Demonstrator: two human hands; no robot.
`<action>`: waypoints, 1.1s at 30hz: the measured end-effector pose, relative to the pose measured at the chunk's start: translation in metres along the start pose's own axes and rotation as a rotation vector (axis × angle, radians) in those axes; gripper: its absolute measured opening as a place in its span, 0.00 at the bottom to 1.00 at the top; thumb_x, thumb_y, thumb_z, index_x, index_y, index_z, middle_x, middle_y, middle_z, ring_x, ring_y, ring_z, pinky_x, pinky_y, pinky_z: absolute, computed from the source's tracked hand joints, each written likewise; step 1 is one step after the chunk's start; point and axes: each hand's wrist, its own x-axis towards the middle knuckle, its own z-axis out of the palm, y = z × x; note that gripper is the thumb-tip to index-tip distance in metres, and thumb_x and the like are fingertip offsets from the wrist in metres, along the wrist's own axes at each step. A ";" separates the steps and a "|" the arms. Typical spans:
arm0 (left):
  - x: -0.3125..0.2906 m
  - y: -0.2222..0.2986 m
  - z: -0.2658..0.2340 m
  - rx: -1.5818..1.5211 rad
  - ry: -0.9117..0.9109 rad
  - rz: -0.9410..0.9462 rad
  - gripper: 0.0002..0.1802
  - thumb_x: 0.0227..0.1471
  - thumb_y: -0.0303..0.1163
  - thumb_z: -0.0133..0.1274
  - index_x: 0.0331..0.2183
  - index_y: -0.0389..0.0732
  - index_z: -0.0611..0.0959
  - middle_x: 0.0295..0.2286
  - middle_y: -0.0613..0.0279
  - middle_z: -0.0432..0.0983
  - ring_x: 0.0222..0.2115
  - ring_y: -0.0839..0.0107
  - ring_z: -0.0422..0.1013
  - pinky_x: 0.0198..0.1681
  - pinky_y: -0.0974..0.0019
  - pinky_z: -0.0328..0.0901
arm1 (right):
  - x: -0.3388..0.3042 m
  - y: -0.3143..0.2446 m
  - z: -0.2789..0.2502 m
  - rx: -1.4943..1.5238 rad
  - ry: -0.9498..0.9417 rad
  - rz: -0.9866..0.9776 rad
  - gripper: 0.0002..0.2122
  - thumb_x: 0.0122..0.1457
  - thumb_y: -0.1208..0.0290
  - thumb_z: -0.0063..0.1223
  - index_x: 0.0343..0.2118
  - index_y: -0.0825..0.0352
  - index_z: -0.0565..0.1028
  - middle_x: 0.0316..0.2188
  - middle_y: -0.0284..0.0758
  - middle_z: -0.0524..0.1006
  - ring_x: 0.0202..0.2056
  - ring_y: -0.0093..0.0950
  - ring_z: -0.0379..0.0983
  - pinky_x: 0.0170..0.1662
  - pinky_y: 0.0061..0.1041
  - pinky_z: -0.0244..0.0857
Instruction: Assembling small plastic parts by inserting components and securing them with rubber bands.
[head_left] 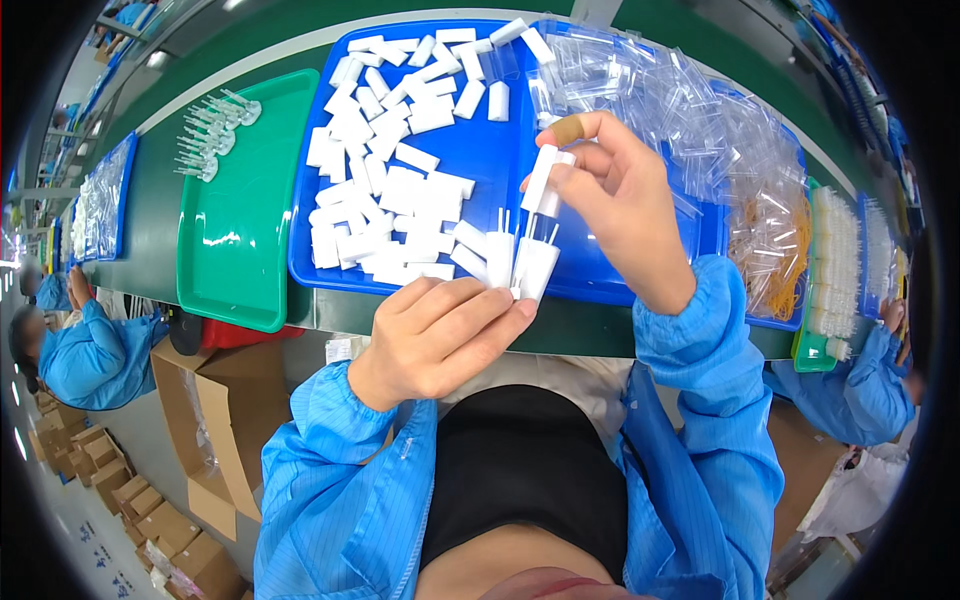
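My left hand is closed at the near edge of the blue tray. Its fingertips grip a cluster of white plastic pieces with thin pins pointing up. Just above, my right hand pinches small white blocks between thumb and fingers, a tan wrap around one fingertip. Thin rods show between the two sets of white pieces; whether they are joined cannot be made out. Many loose white blocks lie heaped in the tray's left part, beside my left hand.
Clear plastic pieces fill the tray's right side. Clear bags and orange bands lie farther right. A green tray at left has clear pronged parts at its far edge. Co-workers in blue sit either side; an open carton stands below.
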 end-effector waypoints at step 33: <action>0.013 0.010 0.016 -0.690 0.010 -0.449 0.25 0.42 0.22 0.67 0.44 0.38 0.80 0.51 0.46 0.68 0.44 0.56 0.75 0.45 0.62 0.72 | -0.051 0.017 -0.036 0.032 -0.262 -0.146 0.14 0.51 0.70 0.69 0.37 0.65 0.75 0.37 0.34 0.77 0.39 0.28 0.73 0.43 0.29 0.64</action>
